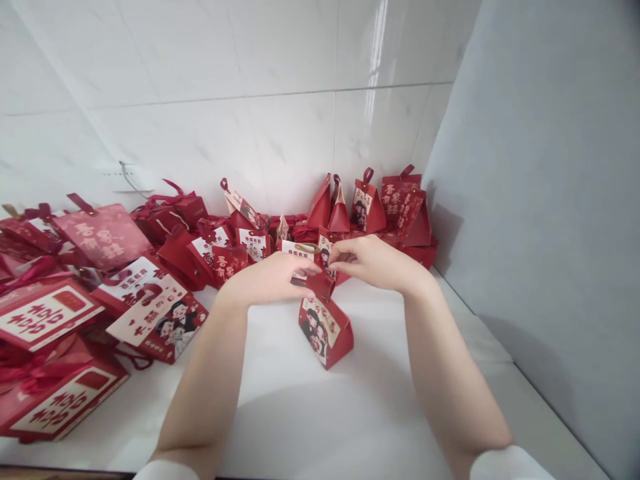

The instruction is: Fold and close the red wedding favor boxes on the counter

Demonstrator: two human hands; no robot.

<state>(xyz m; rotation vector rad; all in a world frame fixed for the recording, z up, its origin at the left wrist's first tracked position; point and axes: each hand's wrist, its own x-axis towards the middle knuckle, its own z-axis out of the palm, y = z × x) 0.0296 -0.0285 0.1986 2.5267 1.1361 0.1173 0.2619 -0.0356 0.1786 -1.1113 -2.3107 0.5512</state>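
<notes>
A small red gift box (pixel 326 333) with a cartoon couple on its cream and red front stands on the white tabletop, just below my hands. Behind its top edge rises a dark red card panel (pixel 321 284); whether it belongs to this box or another, I cannot tell. My left hand (pixel 273 277) reaches in from the left, thumb and fingers closed around the panel's left side. From the right, my right hand (pixel 373 263) bends down with thumb and fingertips pinched by the panel's upper right corner. What lies between those fingertips is too small to make out.
Many red gift boxes crowd the left side, including a large ribboned box (pixel 55 393) and a couple-print box (pixel 160 313). More boxes, such as a loop-topped one (pixel 369 205), line the tiled wall (pixel 290 147). A pale grey panel (pixel 545 200) bounds the right.
</notes>
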